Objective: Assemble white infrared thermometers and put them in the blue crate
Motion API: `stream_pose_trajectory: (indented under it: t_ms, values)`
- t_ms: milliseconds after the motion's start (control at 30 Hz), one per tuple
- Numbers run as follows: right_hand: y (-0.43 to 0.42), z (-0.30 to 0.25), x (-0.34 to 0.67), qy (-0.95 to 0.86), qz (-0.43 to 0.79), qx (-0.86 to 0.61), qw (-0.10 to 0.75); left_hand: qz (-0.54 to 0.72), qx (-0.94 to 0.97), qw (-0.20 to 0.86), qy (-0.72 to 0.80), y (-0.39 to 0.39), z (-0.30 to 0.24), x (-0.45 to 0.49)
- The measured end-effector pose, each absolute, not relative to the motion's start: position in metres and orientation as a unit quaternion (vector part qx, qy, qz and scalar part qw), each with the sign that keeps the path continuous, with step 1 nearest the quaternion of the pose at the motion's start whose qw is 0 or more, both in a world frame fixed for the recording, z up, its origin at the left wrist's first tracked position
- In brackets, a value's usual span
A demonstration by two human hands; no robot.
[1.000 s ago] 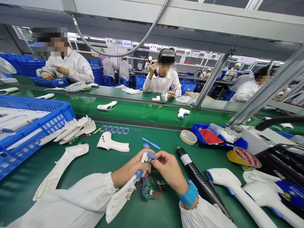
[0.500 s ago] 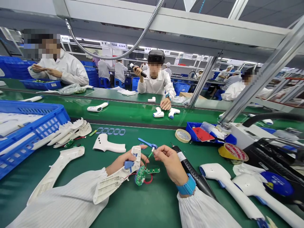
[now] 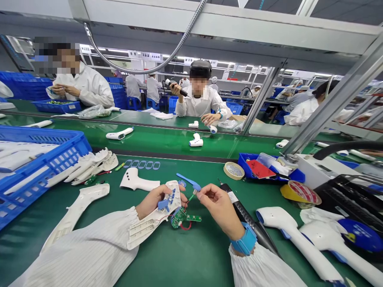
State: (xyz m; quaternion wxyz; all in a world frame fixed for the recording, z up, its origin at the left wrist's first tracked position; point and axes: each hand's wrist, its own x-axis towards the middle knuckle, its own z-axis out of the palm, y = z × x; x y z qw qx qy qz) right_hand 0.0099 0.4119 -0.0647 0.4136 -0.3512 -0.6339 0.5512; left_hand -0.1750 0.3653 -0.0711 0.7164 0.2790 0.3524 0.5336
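My left hand (image 3: pixel 157 201) is shut on a white plastic thermometer housing half (image 3: pixel 149 223), with a small blue plastic part (image 3: pixel 163 205) against its inner side. My right hand (image 3: pixel 217 208) pinches a long blue plastic piece (image 3: pixel 188 181) near its end, and a thin green wire (image 3: pixel 189 198) rises towards the fingertips. Below, between my hands, a green circuit board (image 3: pixel 179 218) rests on the green mat with a red wire loop (image 3: pixel 186 227). A blue wristband (image 3: pixel 243 239) circles my right wrist.
A black soldering iron (image 3: pixel 248 217) lies beside my right hand. White housings (image 3: pixel 296 239) lie at right, and another (image 3: pixel 134 181) lies ahead. A blue crate (image 3: pixel 38 159) stands left; a tape roll (image 3: pixel 233 170) and blue tray (image 3: pixel 263 167) stand ahead. Co-workers sit across.
Since the earliest frame, my hands have moved apart and the housing half has swung flatter, showing its inner side. The blue piece now sits up by my right fingertips, and the board has shifted slightly.
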Motion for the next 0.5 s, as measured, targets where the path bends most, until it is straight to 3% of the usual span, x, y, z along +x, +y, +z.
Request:
stream_pose_trajectory:
  t_ms: [267, 500]
  values:
    - [0.415, -0.070, 0.013, -0.632, 0.557, -0.380, 0.383, 0.544, 0.258, 0.693, 0.397, 0.372, -0.076, -0.177]
    - [0.416, -0.069, 0.023, -0.563, 0.676, -0.357, 0.315, 0.572, 0.223, 0.689, 0.386, 0.370, -0.068, -0.181]
